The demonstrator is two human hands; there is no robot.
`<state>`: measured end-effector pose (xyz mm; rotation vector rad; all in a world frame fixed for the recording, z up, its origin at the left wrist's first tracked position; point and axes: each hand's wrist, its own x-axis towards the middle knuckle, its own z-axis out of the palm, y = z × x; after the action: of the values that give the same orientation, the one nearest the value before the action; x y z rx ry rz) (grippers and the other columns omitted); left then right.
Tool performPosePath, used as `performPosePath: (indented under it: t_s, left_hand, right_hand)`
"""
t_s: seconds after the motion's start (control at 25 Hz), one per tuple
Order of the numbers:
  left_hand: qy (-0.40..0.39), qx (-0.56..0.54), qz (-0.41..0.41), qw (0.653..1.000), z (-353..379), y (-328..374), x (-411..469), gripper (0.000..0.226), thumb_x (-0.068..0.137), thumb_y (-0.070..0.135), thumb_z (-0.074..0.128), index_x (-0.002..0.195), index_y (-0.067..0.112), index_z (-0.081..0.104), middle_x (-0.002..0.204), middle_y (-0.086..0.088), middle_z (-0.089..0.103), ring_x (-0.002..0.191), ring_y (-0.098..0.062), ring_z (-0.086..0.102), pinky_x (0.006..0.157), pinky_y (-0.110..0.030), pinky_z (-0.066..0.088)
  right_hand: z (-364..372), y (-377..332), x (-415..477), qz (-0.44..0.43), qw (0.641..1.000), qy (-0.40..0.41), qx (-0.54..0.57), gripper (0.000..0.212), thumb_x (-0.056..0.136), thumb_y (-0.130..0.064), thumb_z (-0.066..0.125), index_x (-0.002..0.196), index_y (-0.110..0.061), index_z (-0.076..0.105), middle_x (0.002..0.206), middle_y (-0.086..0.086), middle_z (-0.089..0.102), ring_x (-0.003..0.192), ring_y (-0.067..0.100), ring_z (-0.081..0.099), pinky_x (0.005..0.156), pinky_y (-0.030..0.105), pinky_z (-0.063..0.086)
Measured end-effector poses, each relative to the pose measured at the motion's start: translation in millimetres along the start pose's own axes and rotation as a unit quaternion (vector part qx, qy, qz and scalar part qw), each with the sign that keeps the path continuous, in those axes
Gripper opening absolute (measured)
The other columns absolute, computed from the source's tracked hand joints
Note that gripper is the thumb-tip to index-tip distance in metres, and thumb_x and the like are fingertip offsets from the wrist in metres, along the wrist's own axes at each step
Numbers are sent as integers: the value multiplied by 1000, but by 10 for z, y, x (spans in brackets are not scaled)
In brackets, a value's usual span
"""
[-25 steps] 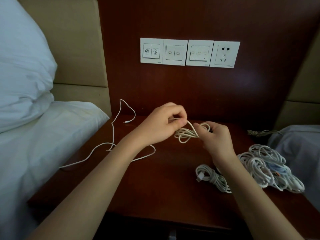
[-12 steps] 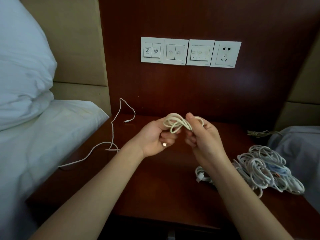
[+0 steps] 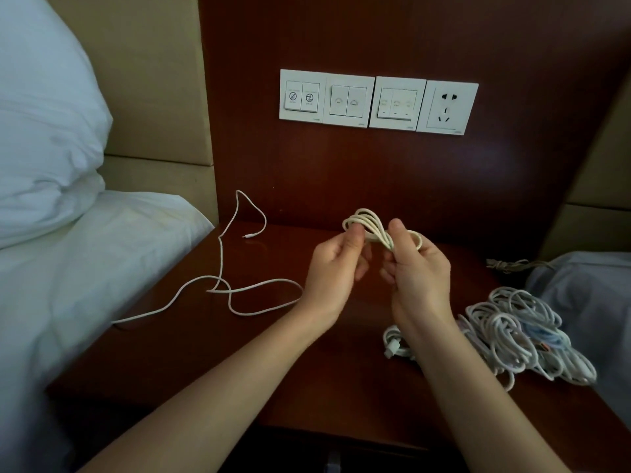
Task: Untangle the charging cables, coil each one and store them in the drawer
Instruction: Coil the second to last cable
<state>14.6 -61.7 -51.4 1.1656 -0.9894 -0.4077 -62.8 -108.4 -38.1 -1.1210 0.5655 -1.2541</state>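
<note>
Gripping coiled cable [image 3: 370,227], left hand [image 3: 336,268], right hand [image 3: 418,271]

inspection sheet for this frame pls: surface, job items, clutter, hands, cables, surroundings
Surface: dark wood nightstand, drawer front barely visible at the bottom edge.
Job's things: cream coil held above the nightstand; loose cable uncoiled at left; cable pile at right; small bundle beside the pile.
Clutter: nothing seen.
Grippers: left hand and right hand both pinch the coil.
Cables: loose cable trails onto the bed; a dark cord lies at back right.
Surroundings: switch panel, socket, pillow.
</note>
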Motion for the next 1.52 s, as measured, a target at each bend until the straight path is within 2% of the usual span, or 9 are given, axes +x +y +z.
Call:
performPosePath:
  t_s: [0.12,0.32,0.6,0.76,0.88,1.0,1.12,1.24,1.52]
  left_hand:
    - [51,-36,-92,994,44,75,1,46,99,32,42,58,12,50,34,9,37,32,-1,29,36,-15,23]
    - [44,-152,-314,936,146,126,-87,41,99,29,40,62,15,47,35,7,29,29,-5,19,34,-18,13]
    - [-92,-192,-264,941,180,284,-21,30,97,23,29,75,11,45,46,2,40,37,-5,26,36,-15,16]
    - [-156,-9,-275,949,34,278,62,68,90,69,12,71,14,46,52,1,39,41,-7,28,35,-16,18]
    - [-97,72,-276,954,24,265,35,57,96,60,20,70,17,47,51,2,42,39,-6,33,36,-17,24]
    - [-12,103,-204,973,31,210,39,45,101,35,28,68,18,53,55,4,48,46,-9,42,43,-21,31]
    - [24,120,-115,986,-62,167,97,48,102,26,28,61,19,52,44,8,49,42,-3,44,42,-20,33]
    - [-2,156,-64,986,-120,131,87,50,103,29,26,61,17,50,39,10,46,37,0,41,43,-17,32]
    - [-4,194,6,981,-104,81,74,50,103,30,24,63,19,50,55,5,50,48,-1,47,50,-18,34]
  right_hand:
    - [-3,35,-28,-92,990,-6,-106,35,93,-19,57,59,-12,52,47,-8,46,42,1,39,42,17,32]
    - [-116,124,-10,-278,885,-24,-372,27,93,-23,56,69,-13,55,52,-7,50,47,8,47,46,19,33]
    - [-194,53,126,-240,920,26,-308,27,93,-22,57,68,-11,57,52,-8,49,48,2,47,47,14,33]
    - [-219,136,101,-373,834,-11,-406,25,92,-24,56,74,-8,60,55,1,55,48,11,49,49,23,36]
    - [-211,219,66,-436,787,-27,-436,27,92,-27,50,80,-6,62,63,0,57,51,9,49,48,16,32]
    - [-138,228,-54,-345,845,-57,-404,23,97,-27,47,91,-11,61,69,-7,58,55,3,50,51,14,33]
    - [-32,83,-61,-101,959,-105,-243,23,98,-27,43,90,-17,62,66,-7,63,58,1,57,55,17,44]
    - [-39,-71,-5,77,980,-150,-110,21,98,-21,43,96,-11,62,71,2,66,62,8,60,59,22,49]
    - [61,51,-138,5,985,-107,-134,31,98,-36,40,97,-10,56,74,-4,58,64,3,54,58,20,43]
